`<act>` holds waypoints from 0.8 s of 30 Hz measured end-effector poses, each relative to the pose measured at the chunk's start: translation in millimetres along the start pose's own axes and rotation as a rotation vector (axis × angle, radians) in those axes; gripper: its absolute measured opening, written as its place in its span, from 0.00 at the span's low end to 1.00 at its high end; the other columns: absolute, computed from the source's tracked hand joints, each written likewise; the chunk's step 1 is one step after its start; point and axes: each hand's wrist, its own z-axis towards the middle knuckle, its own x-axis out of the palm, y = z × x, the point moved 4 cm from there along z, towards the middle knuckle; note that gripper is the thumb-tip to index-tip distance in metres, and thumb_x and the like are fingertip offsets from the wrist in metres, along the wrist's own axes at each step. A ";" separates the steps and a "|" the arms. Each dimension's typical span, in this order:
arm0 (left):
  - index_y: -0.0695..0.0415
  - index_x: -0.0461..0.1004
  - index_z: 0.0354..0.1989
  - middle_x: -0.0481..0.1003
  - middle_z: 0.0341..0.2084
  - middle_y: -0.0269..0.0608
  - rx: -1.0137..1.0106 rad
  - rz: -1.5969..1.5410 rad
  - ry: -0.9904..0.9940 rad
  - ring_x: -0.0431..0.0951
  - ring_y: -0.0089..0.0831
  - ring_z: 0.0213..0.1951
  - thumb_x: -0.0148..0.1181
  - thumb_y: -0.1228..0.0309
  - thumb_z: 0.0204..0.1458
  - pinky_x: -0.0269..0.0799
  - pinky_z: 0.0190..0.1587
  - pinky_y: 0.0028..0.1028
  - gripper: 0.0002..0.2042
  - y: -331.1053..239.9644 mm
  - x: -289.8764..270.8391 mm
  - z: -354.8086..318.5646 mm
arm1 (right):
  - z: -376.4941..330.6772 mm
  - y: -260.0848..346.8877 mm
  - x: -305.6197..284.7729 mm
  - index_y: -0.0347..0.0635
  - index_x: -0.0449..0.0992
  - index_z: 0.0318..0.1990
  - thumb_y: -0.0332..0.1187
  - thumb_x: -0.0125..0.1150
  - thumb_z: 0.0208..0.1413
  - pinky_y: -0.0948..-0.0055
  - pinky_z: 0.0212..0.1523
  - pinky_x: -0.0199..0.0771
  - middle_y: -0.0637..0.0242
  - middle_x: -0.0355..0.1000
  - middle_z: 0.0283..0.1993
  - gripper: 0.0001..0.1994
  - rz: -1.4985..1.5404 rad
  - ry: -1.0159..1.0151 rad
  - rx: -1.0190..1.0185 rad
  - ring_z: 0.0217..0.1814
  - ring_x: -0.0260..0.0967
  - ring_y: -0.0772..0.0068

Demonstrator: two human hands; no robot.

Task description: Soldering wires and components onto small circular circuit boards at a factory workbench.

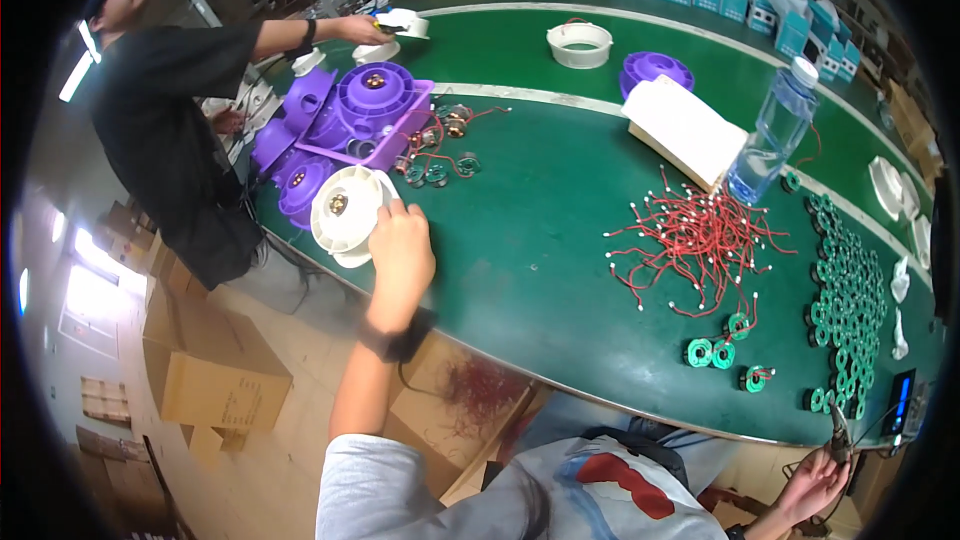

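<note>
My left hand [403, 250] is closed on the rim of a white round plastic housing [335, 202] with a brass-coloured part at its centre, at the table's left edge. Purple round housings [375, 90] sit just beyond it, some in a purple basket [412, 130]. At the lower right, my right hand [812, 483] grips a slim metal-tipped hand tool that looks like pliers [840, 437]. The tip points at the near end of a cluster of green ring-shaped coils [848, 310]. Part of the tool's handle is hidden by my fingers.
A heap of red wires with white ends [695, 245] lies centre right, beside several loose green coils [722, 352]. Behind stand a water bottle [770, 135] and a white-topped box [685, 130]. A co-worker [170, 130] reaches in at the left. A device with a blue display [901, 402] is far right.
</note>
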 end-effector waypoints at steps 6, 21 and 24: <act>0.66 0.67 0.27 0.65 0.25 0.44 0.176 0.080 -0.096 0.65 0.37 0.34 0.53 0.81 0.28 0.65 0.34 0.33 0.11 9.0 3.5 -5.9 | 5.5 -13.7 16.7 0.35 0.58 0.27 0.28 0.41 0.54 0.82 0.20 0.46 0.72 0.47 0.18 0.06 -0.050 -0.051 0.028 0.19 0.42 0.82; 0.61 0.69 0.22 0.62 0.37 0.42 0.311 0.028 -0.206 0.61 0.36 0.41 0.55 0.80 0.26 0.56 0.39 0.32 0.09 28.5 -11.7 -3.5 | 26.1 -10.1 5.1 0.31 0.60 0.34 0.28 0.43 0.53 0.82 0.19 0.46 0.72 0.47 0.18 0.06 -0.007 0.068 0.057 0.19 0.41 0.82; 0.60 0.70 0.22 0.61 0.39 0.41 0.340 -0.003 -0.170 0.60 0.36 0.42 0.57 0.79 0.25 0.56 0.40 0.33 0.10 24.7 -17.1 -3.6 | 25.7 -8.8 -0.1 0.31 0.61 0.36 0.28 0.43 0.53 0.83 0.19 0.46 0.72 0.48 0.18 0.08 -0.016 0.061 0.024 0.18 0.41 0.82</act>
